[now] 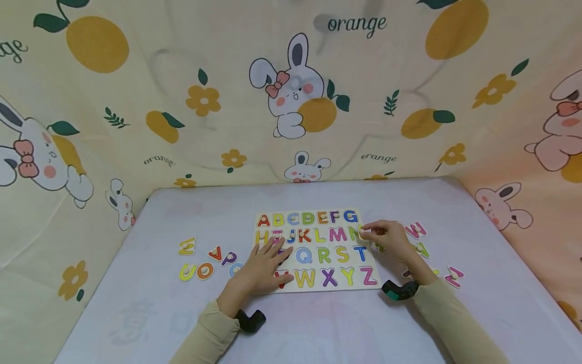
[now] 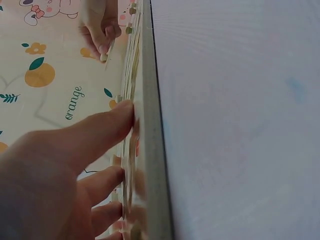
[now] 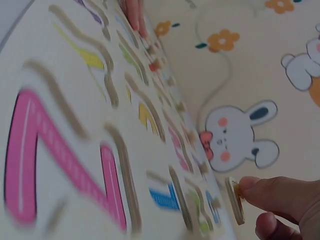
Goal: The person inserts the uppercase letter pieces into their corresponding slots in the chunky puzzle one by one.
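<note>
A pale alphabet puzzle board [image 1: 313, 289] lies on the table, with letters in rows and round knobs standing on several of them. My left hand [image 1: 262, 270] rests on the board's left part with fingers spread, covering some letters. In the left wrist view its thumb [image 2: 112, 125] touches the board's face near the edge. My right hand [image 1: 392, 242] pinches a small letter piece [image 3: 235, 200] by its knob, beside the N place [image 1: 353, 233] at the right edge. The piece is seen nearly edge-on, so I cannot tell which letter it is.
Left of the board lie loose letters, among them an orange O [image 1: 205, 271], a yellow U [image 1: 187, 272] and a purple P [image 1: 229, 258]. To the right are a pink letter [image 1: 453, 276], a green one [image 1: 422, 249] and others partly behind my right wrist. A printed cloth [image 1: 354, 146] hangs behind.
</note>
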The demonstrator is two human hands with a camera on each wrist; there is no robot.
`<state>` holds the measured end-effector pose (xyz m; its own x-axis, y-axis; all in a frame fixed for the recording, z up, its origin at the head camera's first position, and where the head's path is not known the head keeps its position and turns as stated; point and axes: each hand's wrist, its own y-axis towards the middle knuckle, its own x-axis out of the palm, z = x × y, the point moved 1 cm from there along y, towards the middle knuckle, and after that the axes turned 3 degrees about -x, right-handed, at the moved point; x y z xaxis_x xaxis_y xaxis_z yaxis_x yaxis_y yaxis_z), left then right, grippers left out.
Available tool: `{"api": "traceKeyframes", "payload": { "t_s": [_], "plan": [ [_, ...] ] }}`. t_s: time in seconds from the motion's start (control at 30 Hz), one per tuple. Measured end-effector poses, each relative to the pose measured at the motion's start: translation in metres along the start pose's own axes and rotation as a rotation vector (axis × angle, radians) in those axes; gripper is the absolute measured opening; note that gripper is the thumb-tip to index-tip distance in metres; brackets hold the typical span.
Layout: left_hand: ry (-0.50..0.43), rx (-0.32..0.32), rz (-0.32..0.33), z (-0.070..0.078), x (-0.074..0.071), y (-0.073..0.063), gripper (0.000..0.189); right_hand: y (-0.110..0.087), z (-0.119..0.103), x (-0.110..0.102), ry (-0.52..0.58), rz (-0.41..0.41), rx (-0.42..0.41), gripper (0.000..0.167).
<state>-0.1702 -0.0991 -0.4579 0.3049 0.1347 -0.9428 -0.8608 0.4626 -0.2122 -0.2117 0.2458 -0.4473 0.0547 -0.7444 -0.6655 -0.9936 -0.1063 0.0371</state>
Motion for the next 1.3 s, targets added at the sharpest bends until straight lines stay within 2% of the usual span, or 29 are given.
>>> {"api": "traceKeyframes", "payload": {
  "t_s": [0.2,0.53,0.73,0.87,1.1,1.3],
  "plan": [
    [0.006,-0.006,-0.002,0.000,0.001,0.000,0.069,0.007,-0.012,0.018,0.020,-0.005,0.025,0.028],
    [0.005,0.001,0.010,-0.001,0.002,0.001,0.069,0.019,-0.026,0.048,0.062,-0.040,-0.046,0.025],
    [-0.002,0.002,0.008,0.000,0.001,0.000,0.069,0.025,-0.034,0.068,0.095,-0.075,-0.001,0.023],
    [-0.002,0.002,0.004,-0.001,0.001,0.000,0.069,0.028,-0.038,0.077,0.118,-0.082,-0.018,0.022],
    [0.004,0.018,0.018,-0.001,0.000,0.000,0.067,0.033,-0.045,0.089,0.060,-0.064,-0.081,0.018],
    [-0.004,0.018,0.014,0.000,0.000,-0.001,0.068,0.035,-0.048,0.095,0.034,-0.053,-0.079,0.017]
  ]
}}
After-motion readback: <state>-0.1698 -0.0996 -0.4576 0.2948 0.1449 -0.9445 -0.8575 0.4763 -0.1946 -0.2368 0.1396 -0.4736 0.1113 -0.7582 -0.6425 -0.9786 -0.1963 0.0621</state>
